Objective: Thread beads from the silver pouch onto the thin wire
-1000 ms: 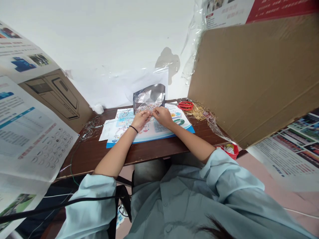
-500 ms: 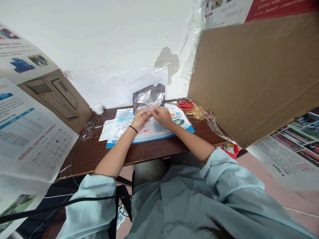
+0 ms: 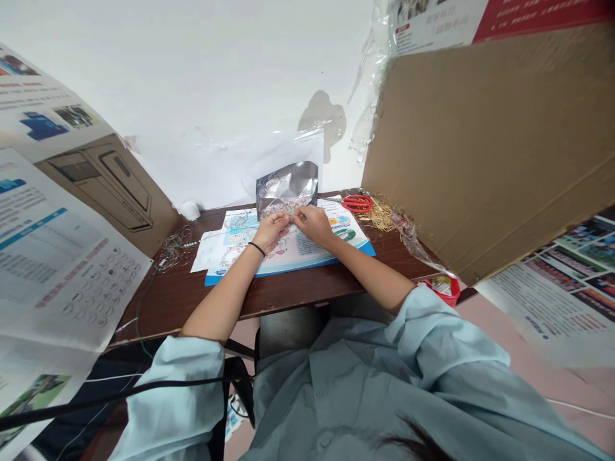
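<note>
My left hand [image 3: 272, 232] is closed in a pinch over the printed sheet [image 3: 259, 259], with a black band round the wrist. A thin thread seems to run leftward from it to a short row of whitish beads [image 3: 190, 244]. Fingertip to fingertip with it, my right hand [image 3: 311, 222] pinches too; whatever lies between its fingers is too small to make out. Just behind both hands stands an open silvery pouch [image 3: 291, 182], with many small pinkish and white beads [image 3: 276, 209] at its mouth.
Red-handled scissors [image 3: 357, 203] lie right of the pouch, beside a heap of thin golden sticks [image 3: 379, 216]. Tangled clear thread [image 3: 169, 251] rests at the left of the brown table [image 3: 288, 296]. Cardboard panels [image 3: 480, 141] rise on both sides. A red container [image 3: 449, 293] sits by the right edge.
</note>
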Action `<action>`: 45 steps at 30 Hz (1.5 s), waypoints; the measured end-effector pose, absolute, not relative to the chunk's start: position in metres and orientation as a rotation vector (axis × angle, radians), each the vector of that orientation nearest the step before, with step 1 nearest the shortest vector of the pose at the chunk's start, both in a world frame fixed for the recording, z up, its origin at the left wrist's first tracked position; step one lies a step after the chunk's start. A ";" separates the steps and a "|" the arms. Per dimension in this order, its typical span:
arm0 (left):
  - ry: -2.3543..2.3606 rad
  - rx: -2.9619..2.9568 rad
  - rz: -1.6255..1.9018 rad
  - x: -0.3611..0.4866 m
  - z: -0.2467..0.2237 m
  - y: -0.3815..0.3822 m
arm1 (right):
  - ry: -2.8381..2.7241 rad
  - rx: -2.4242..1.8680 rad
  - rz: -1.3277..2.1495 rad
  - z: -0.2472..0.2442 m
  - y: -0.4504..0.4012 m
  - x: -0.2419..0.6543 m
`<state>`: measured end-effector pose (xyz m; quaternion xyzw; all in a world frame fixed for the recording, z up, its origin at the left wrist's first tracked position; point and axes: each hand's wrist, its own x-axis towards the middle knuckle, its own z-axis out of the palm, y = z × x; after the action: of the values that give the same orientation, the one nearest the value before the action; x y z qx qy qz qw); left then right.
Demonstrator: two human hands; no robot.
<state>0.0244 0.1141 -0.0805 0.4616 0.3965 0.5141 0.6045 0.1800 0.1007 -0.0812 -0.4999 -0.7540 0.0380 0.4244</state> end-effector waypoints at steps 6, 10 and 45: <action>0.904 1.073 1.179 0.024 -0.081 0.114 | -1.890 -1.256 0.090 -0.081 0.100 0.180; 0.904 1.057 1.183 0.024 -0.081 0.114 | -1.889 -1.245 0.096 -0.081 0.100 0.180; 0.856 1.015 1.180 0.021 -0.084 0.118 | -1.851 -1.205 0.108 -0.080 0.100 0.179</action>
<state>0.0211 0.1185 -0.0838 0.4433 0.3738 0.5154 0.6310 0.1791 0.0997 -0.0797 -0.4871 -0.7480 0.0435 0.4487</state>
